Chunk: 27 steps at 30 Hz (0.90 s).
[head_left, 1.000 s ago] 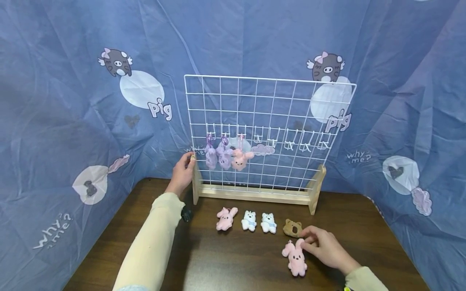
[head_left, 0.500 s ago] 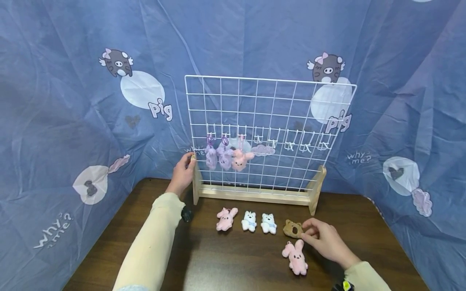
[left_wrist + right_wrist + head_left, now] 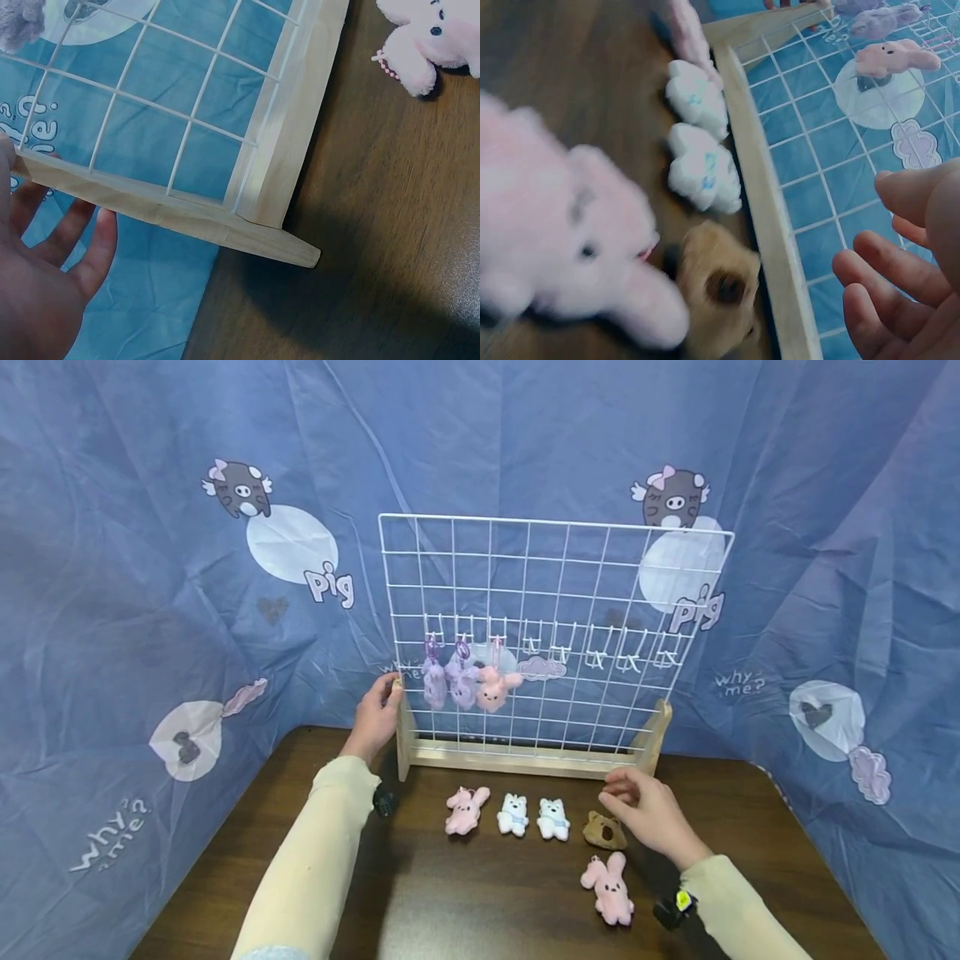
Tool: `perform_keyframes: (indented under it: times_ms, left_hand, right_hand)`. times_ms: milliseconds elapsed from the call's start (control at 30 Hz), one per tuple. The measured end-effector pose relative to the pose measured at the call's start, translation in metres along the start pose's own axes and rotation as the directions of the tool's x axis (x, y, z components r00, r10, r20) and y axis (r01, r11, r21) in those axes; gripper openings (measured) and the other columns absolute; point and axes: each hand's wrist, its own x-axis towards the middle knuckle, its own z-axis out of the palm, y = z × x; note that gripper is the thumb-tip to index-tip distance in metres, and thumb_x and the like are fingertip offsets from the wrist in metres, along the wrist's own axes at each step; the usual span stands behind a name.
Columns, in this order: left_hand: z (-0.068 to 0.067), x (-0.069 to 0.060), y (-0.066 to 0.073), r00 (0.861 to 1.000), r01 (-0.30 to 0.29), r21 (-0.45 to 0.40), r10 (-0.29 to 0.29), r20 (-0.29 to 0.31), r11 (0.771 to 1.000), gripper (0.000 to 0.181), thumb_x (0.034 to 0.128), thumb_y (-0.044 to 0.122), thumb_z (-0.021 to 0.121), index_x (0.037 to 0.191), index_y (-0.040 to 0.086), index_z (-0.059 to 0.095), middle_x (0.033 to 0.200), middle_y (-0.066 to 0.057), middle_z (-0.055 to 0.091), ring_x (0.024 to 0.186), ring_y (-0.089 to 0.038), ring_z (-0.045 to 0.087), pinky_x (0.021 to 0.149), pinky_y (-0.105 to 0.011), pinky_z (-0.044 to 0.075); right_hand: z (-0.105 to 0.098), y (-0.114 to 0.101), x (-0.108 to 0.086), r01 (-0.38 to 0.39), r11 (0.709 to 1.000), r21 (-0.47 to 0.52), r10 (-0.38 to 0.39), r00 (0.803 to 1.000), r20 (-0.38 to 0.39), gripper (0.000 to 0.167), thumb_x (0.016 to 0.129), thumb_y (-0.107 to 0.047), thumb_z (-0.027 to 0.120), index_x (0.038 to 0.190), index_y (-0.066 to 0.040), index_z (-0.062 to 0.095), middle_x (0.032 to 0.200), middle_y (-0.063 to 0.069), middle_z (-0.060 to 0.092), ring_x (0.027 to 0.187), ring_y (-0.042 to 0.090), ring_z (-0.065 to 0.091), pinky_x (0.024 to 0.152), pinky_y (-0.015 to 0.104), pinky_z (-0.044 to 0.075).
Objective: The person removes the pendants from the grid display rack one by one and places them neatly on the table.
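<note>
My left hand [image 3: 377, 714] holds the wooden upright [image 3: 161, 214] at the left end of a white wire grid rack [image 3: 551, 581]; in the left wrist view its fingers lie behind the wood. Over the table my right hand [image 3: 647, 810] hovers with nothing in it, fingers loosely bent, just above and right of a brown bear plush [image 3: 603, 831]. Below that bear lies a pink bunny plush [image 3: 612, 891], large and blurred in the right wrist view. Two white plush toys [image 3: 513, 816] and another pink bunny [image 3: 465, 812] lie left of the bear.
Two purple plush charms [image 3: 462, 685] and a pink bunny charm [image 3: 494, 689] hang from hooks at the grid's left. Several bare white hooks [image 3: 596, 660] continue rightward. The rack's wooden base bar [image 3: 517, 760] stands behind the toys on a brown table [image 3: 450, 902]. A blue curtain [image 3: 150, 610] surrounds it.
My right hand let go of the pink bunny's ear, which stays lying below the bear. It then moved up toward the rack's base. My left hand has stayed on the upright.
</note>
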Motion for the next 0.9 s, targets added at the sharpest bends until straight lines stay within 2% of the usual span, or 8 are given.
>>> perform_keyframes:
  times_ms: [200,367,600,700,900]
  left_hand:
    - [0.0,0.001,-0.001,1.0,0.019,-0.001,-0.019,0.014,1.0,0.043,0.1146,0.027,0.044,0.155,0.011,0.046,0.157,-0.024,0.049,0.146,-0.041,0.046,0.117,-0.057,0.042]
    - [-0.001,0.002,-0.003,1.0,-0.001,-0.006,0.001,0.011,1.0,0.043,0.1144,0.025,0.045,0.154,0.01,0.047,0.155,-0.025,0.051,0.145,-0.041,0.048,0.117,-0.055,0.041]
    - [-0.002,0.001,-0.002,1.0,0.002,-0.007,-0.002,0.005,1.0,0.043,0.1145,0.026,0.045,0.155,0.01,0.047,0.156,-0.026,0.05,0.145,-0.041,0.047,0.118,-0.055,0.041]
    - [-0.002,0.001,-0.001,1.0,-0.001,-0.008,0.001,0.0,1.0,0.043,0.1144,0.026,0.045,0.154,0.01,0.047,0.156,-0.026,0.051,0.145,-0.041,0.048,0.118,-0.055,0.041]
    - [0.0,0.0,0.0,1.0,-0.013,0.004,0.013,0.0,1.0,0.043,0.1145,0.025,0.045,0.154,0.009,0.047,0.154,-0.026,0.052,0.144,-0.041,0.049,0.117,-0.055,0.042]
  right_hand:
    - [0.011,-0.019,0.023,0.03,0.998,0.056,-0.031,1.0,0.008,0.031,0.097,-0.016,0.078,0.124,-0.005,0.067,0.118,0.015,0.074,0.097,0.025,0.075,0.087,0.039,0.06]
    - [0.018,-0.039,0.041,0.031,0.992,0.121,-0.032,0.999,0.007,0.036,0.098,-0.018,0.077,0.129,-0.007,0.064,0.125,0.016,0.072,0.101,0.028,0.074,0.09,0.048,0.06]
    - [0.025,-0.059,0.065,-0.008,0.983,0.184,0.005,1.0,0.013,0.051,0.099,-0.023,0.076,0.144,-0.009,0.055,0.134,0.02,0.068,0.108,0.034,0.072,0.085,0.045,0.062]
    - [0.029,-0.064,0.074,-0.035,0.975,0.221,0.03,0.999,0.024,0.054,0.1,-0.025,0.075,0.147,-0.011,0.053,0.138,0.019,0.067,0.111,0.034,0.071,0.088,0.045,0.061]
    - [0.031,-0.076,0.09,-0.067,0.962,0.266,0.057,0.997,0.045,0.059,0.1,-0.031,0.074,0.151,-0.014,0.049,0.141,0.014,0.065,0.114,0.033,0.069,0.092,0.05,0.059]
